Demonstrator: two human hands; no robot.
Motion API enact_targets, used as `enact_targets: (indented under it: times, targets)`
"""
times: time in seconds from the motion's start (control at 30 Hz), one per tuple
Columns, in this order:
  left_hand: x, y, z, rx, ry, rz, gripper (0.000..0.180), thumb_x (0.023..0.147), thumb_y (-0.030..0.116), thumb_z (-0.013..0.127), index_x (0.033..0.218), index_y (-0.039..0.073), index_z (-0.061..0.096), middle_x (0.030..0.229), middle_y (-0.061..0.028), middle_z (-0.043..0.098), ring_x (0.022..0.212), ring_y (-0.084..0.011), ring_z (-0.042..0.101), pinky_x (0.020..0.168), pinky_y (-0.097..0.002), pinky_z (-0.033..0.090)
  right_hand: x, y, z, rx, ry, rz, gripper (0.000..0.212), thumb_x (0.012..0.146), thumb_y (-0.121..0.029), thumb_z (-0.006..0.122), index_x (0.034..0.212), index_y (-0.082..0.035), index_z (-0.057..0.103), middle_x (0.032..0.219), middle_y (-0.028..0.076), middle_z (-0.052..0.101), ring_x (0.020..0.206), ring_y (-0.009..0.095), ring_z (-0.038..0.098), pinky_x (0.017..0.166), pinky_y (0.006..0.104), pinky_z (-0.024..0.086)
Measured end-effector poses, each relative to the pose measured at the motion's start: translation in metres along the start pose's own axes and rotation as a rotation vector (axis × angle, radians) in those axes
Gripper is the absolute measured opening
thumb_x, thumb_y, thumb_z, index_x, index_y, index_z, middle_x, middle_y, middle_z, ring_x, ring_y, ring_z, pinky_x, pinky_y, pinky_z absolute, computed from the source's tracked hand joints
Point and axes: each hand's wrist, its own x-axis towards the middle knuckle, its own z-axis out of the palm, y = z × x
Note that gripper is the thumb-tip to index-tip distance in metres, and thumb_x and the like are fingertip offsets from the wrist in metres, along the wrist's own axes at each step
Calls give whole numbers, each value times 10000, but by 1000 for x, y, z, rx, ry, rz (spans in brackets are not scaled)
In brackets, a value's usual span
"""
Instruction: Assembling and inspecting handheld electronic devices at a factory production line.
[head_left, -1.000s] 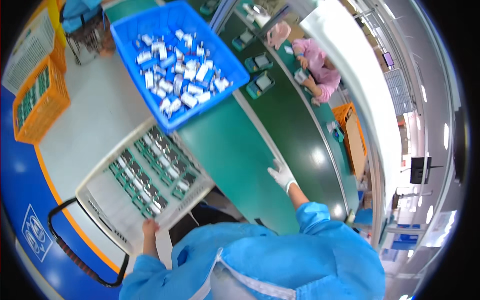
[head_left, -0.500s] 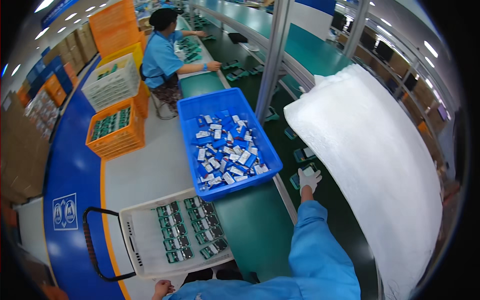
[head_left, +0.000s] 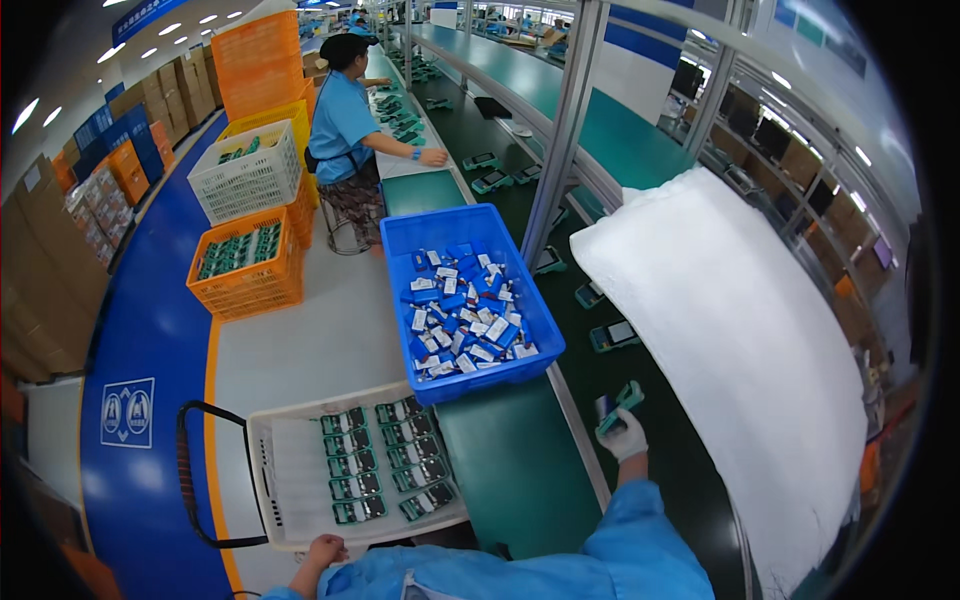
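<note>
My right hand, in a white glove, grips a green handheld device tilted up above the dark green conveyor belt. A greyish flap or part shows on the device's left side. Farther up the belt lie similar devices, one of them a green device with a grey screen. My bare left hand is loosely curled beside the near rim of a white crate; nothing shows in its fingers. Inside that crate, two columns of green-framed devices lie on a white sheet.
A blue bin of blue-and-white battery packs stands on the green bench. White foam sheeting hangs over the belt's right side. A metal post rises beyond the bin. A co-worker sits farther up, near stacked orange crates.
My right hand has lifted the device off the belt and drawn it nearer, tilting it up. My left hand has come farther into view by the crate. The head view has shifted slightly.
</note>
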Motion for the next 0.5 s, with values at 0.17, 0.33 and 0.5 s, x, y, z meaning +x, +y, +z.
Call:
enact_targets:
  times: [0.17, 0.33, 0.5]
  targets:
    - [-7, 97, 64, -32, -235, 170, 189, 882, 171, 606, 971, 7, 636, 804, -76, 644, 693, -164, 637, 631, -313, 552, -131, 69, 30, 219, -445, 82, 371, 850, -174, 635, 1160, -5, 521, 1146, 155, 549, 1108, 328, 535, 967, 525, 438]
    - [-73, 214, 157, 243, -825, 305, 369, 950, 387, 566, 1076, 47, 637, 1002, -46, 648, 920, -140, 614, 796, -275, 501, -225, 126, 102, -97, -737, -7, 610, 823, -140, 643, 1346, 8, 367, 1253, 168, 490, 1140, 324, 533, 1004, 488, 420]
    - [-157, 249, 220, -103, -1180, 226, 461, 985, 395, 498, 1300, 59, 484, 1204, -74, 582, 1080, -174, 569, 914, -311, 471, -274, 167, 147, -381, -854, -5, 889, 725, -148, 731, 1453, -23, 238, 1324, 171, 464, 1223, 293, 498, 1036, 420, 387]
